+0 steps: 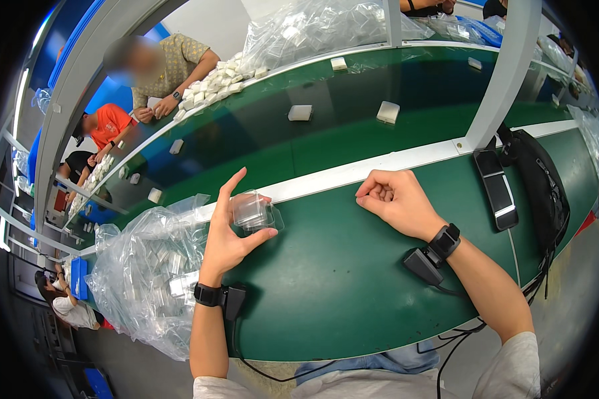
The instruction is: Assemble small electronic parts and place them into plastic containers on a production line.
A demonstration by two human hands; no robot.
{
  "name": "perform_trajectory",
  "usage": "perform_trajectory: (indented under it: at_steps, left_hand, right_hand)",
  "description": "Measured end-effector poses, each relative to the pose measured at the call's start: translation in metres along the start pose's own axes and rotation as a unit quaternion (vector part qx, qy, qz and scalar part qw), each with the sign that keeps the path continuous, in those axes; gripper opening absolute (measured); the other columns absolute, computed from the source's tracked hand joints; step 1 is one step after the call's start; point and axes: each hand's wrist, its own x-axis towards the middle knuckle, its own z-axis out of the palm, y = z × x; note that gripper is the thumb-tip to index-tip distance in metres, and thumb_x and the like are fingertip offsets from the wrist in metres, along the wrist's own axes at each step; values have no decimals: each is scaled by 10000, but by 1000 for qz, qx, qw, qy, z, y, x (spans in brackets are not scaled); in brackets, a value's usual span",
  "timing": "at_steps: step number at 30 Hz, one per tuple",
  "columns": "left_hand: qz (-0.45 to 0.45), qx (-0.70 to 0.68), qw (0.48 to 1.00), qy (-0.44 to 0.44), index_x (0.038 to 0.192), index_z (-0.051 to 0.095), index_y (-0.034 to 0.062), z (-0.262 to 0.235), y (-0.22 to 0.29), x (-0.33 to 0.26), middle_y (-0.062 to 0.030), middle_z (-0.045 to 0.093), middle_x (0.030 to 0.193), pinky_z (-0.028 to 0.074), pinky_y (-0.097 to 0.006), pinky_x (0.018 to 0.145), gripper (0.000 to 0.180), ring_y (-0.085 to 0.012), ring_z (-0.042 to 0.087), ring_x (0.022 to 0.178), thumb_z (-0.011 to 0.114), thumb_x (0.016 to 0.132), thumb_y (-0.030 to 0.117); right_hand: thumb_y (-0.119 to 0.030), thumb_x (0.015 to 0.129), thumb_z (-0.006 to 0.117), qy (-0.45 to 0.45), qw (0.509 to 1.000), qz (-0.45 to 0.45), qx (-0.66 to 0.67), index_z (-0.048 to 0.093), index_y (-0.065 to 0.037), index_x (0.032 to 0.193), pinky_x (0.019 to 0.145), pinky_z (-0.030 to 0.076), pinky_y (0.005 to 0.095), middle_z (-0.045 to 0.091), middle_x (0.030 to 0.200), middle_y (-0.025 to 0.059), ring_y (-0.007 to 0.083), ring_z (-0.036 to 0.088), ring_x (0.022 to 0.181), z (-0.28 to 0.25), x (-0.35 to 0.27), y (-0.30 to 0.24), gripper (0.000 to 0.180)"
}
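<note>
Clear plastic (250, 214), count unclear, gripped in left hand (225, 241), right hand (404, 203) curled closed, both near tabletop (326, 279)'s far edge

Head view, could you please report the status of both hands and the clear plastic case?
Left hand gripping clear plastic case. Right hand loosely curled, apart from it. Bulging clear plastic bag beside left forearm.

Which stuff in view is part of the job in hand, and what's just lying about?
Likely part of the job:
- clear plastic case, held in the left hand
- clear bag of small pieces, beside the left forearm
- white packs on the belt, less certain

Apparently just lying about:
- black phone-like device, at right
- black zipped pouch, beside it
</note>
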Motion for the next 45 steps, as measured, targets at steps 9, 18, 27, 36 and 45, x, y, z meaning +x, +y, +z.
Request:
perform_trajectory:
  at_steps: [9, 18, 27, 36, 45]
  left_hand:
    - [-9, -12, 1000, -14, 1699, 271, 114, 0, 1, 0, -125, 749, 1255, 520, -391, 1098, 1227, -249, 706, 1201, 956, 683, 35]
    - [-73, -51, 994, -62, 1736, 173, 130, -18, 2, -2, -181, 680, 1407, 483, -428, 1164, 1312, -282, 642, 1329, 917, 677, -83]
    - [-104, -35, 989, -96, 1705, 308, 129, -28, 5, -3, -158, 673, 1418, 504, -399, 1146, 1194, -255, 649, 1318, 892, 699, -141]
    - [-95, -1, 993, -76, 1642, 432, 122, -17, 2, 0, -124, 704, 1349, 528, -400, 1124, 1068, -234, 691, 1248, 930, 716, -67]
    - [-64, 14, 996, -64, 1610, 472, 112, -8, 3, 2, -126, 727, 1323, 530, -391, 1118, 1040, -222, 692, 1239, 967, 704, -8]
  right_hand:
    - [-43, 919, 756, 5, 1000, -9, 8, 739, 25, 913, 585, 385, 219, 575, 682, -57, 8, 451, 624, 0, -1, 4, 71]
    - [-23, 900, 719, 0, 1000, -3, 9, 724, 38, 899, 597, 439, 255, 581, 668, -16, 52, 508, 623, -3, 0, 4, 62]
    - [-16, 899, 715, -2, 1000, 3, 8, 722, 36, 897, 591, 428, 259, 574, 670, -20, 52, 494, 622, -5, -1, 1, 53]
    - [-16, 901, 713, -1, 1000, 9, 7, 718, 35, 895, 591, 420, 254, 553, 666, -31, 47, 478, 622, -7, -1, 3, 52]
    - [-48, 926, 750, 0, 1000, 2, 11, 741, 21, 913, 567, 368, 228, 566, 664, -63, 4, 442, 601, -7, 0, 8, 70]
